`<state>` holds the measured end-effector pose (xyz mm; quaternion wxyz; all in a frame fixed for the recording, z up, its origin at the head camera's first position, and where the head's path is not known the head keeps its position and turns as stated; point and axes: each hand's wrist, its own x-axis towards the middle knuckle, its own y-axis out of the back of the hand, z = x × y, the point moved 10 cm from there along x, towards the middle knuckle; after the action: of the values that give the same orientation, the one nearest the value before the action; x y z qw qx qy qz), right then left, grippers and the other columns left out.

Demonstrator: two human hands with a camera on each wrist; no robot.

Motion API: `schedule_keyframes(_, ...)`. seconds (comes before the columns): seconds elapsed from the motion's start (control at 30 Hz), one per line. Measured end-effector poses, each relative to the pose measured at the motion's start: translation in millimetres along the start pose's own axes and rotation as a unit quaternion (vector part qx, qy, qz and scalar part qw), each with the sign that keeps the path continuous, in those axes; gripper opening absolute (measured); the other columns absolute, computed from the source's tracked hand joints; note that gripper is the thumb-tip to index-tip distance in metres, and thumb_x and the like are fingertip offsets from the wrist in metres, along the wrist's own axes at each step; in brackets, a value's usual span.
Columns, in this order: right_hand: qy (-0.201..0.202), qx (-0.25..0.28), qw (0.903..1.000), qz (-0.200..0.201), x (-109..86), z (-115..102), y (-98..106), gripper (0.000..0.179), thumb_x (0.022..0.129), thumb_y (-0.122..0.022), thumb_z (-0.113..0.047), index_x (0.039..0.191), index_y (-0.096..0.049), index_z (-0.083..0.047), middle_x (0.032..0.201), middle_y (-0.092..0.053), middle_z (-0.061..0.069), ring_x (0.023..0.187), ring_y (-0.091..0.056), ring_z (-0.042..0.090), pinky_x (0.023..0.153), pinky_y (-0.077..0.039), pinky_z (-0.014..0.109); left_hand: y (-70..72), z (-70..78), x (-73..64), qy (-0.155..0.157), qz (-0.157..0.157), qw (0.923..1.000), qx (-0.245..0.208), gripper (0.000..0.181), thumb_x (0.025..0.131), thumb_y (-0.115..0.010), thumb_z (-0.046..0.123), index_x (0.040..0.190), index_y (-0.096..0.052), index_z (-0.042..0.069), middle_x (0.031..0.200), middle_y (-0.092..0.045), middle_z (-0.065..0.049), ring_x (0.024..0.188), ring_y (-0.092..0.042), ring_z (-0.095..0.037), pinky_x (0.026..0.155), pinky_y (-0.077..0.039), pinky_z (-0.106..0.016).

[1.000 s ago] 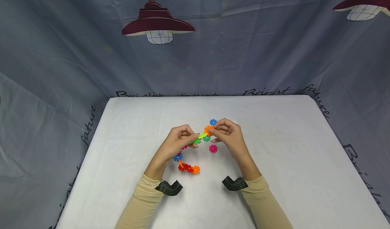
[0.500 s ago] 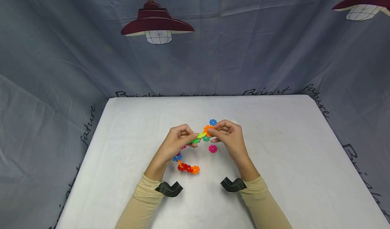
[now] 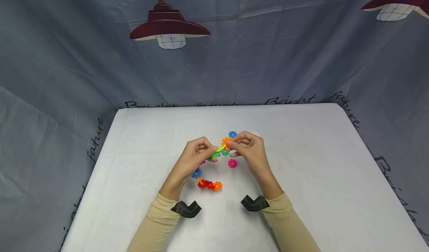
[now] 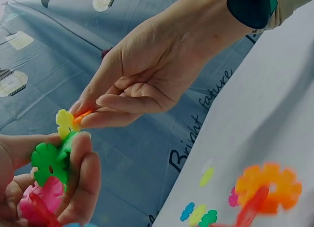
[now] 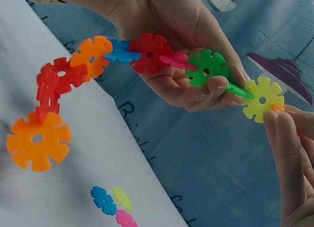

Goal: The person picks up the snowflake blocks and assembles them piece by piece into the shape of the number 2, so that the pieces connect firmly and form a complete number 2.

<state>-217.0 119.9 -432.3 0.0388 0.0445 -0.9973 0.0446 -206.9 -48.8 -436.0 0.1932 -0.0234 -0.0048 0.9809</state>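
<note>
A chain of notched plastic snowflake discs in orange, red, blue, pink, green and yellow hangs between the hands. My left hand [image 3: 196,153] grips it by its green discs [image 5: 207,69], between thumb and fingers. Beyond them, the yellow disc [image 5: 262,100] sticks out toward my right hand [image 3: 253,149]. That hand pinches an orange disc [image 3: 226,143], which meets the yellow one's edge; how deep the slots engage is hidden by the fingers. The chain's free part droops below the left hand and ends in another orange disc [image 5: 38,138].
Loose discs lie on the white table [image 3: 301,151] near the right hand: a blue one [image 3: 232,134], a pink one [image 3: 232,163], a dark green one [image 3: 225,152] and a yellow one [image 4: 206,176]. A grey-blue printed curtain [image 3: 234,58] stands behind the table.
Both hands keep their holds, with the orange disc staying against the yellow one. The chain's drooping end has swung slightly right. The head view has shifted a little.
</note>
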Motion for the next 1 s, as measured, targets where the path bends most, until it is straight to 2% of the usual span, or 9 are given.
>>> schedule_keyframes(0.17,-0.004,0.001,1.0,-0.008,0.9,1.0,-3.8,0.017,0.093,-0.075,-0.004,0.098,-0.061,0.004,0.085,-0.076,-0.002,0.073,-0.076,0.016,0.061,-0.063,0.03,-1.2,-1.0,-0.4,0.012,-0.008,0.9998,-0.011,0.017,0.102,-0.065,0.015,0.098,-0.06,-0.001,0.096,-0.071,-0.021,0.074,-0.074,-0.017,0.082,-0.063,-0.034)
schedule_keyframes(0.37,-0.017,-0.004,0.9991,-0.039,0.6,7.3,-10.9,0.014,0.094,-0.074,-0.005,0.097,-0.062,0.0,0.084,-0.077,-0.002,0.072,-0.076,0.016,0.063,-0.064,0.032,-4.6,-6.2,-1.0,0.038,-0.031,0.9988,0.009,0.02,0.104,-0.064,0.024,0.104,-0.06,0.005,0.086,-0.076,-0.009,0.075,-0.076,-0.025,0.082,-0.058,-0.035)
schedule_keyframes(0.47,-0.019,-0.004,0.9981,-0.059,0.3,9.3,-15.6,0.016,0.094,-0.074,-0.005,0.099,-0.061,0.002,0.085,-0.077,-0.001,0.074,-0.077,0.018,0.065,-0.064,0.033,-6.5,-7.9,-2.1,0.044,-0.048,0.9978,0.016,0.021,0.104,-0.063,0.027,0.107,-0.058,0.006,0.087,-0.075,-0.012,0.071,-0.076,-0.024,0.079,-0.058,-0.038)
schedule_keyframes(0.6,-0.012,-0.003,0.9967,-0.081,-1.9,8.1,-21.0,0.02,0.094,-0.074,-0.006,0.101,-0.06,0.006,0.087,-0.077,0.0,0.077,-0.079,0.018,0.067,-0.064,0.035,-9.4,-6.3,-3.0,0.034,-0.063,0.9974,0.011,0.02,0.105,-0.061,0.024,0.111,-0.058,0.005,0.102,-0.071,-0.019,0.069,-0.074,-0.034,0.073,-0.062,-0.04)
schedule_keyframes(0.73,-0.002,-0.025,0.9955,-0.092,-0.7,7.5,-20.9,0.019,0.1,-0.069,-0.012,0.103,-0.063,0.005,0.094,-0.078,0.007,0.079,-0.078,0.02,0.067,-0.065,0.037,-9.4,-2.7,-3.2,0.016,-0.061,0.9978,0.018,0.018,0.107,-0.057,0.02,0.114,-0.06,0.004,0.111,-0.067,-0.017,0.07,-0.071,-0.046,0.071,-0.063,-0.039)
schedule_keyframes(0.83,-0.018,-0.073,0.9928,-0.093,2.8,14.4,-14.3,0.023,0.101,-0.068,-0.019,0.105,-0.067,0.003,0.1,-0.076,0.02,0.079,-0.077,0.028,0.069,-0.065,0.044,-5.3,-1.3,-2.9,0.014,-0.045,0.9986,0.024,0.019,0.108,-0.055,0.019,0.114,-0.06,0.002,0.114,-0.066,-0.022,0.067,-0.071,-0.037,0.07,-0.063,-0.039)
schedule_keyframes(0.9,-0.046,-0.142,0.9838,-0.1,4.0,24.5,-8.8,0.025,0.097,-0.073,-0.021,0.108,-0.069,0.001,0.101,-0.073,0.022,0.076,-0.075,0.03,0.068,-0.064,0.045,-1.3,-1.4,-2.9,0.017,-0.031,0.999,0.026,0.02,0.108,-0.055,0.02,0.114,-0.059,0.002,0.113,-0.065,-0.025,0.064,-0.071,-0.029,0.07,-0.063,-0.039)
schedule_keyframes(0.93,-0.065,-0.183,0.9753,-0.106,4.0,31.1,-6.3,0.026,0.094,-0.077,-0.02,0.109,-0.07,0.0,0.1,-0.072,0.022,0.073,-0.074,0.031,0.067,-0.064,0.044,0.6,-0.9,-2.9,0.017,-0.025,0.9992,0.026,0.02,0.108,-0.054,0.019,0.114,-0.058,0.001,0.112,-0.063,-0.026,0.063,-0.07,-0.025,0.07,-0.063,-0.039)
schedule_keyframes(1.0,-0.096,-0.282,0.9457,-0.131,3.6,45.9,-2.6,0.029,0.087,-0.084,-0.017,0.108,-0.071,-0.002,0.097,-0.071,0.016,0.068,-0.069,0.027,0.065,-0.061,0.037,4.1,0.0,-2.8,0.018,-0.014,0.9994,0.026,0.02,0.108,-0.053,0.019,0.114,-0.058,0.0,0.111,-0.06,-0.027,0.061,-0.068,-0.022,0.07,-0.063,-0.039)
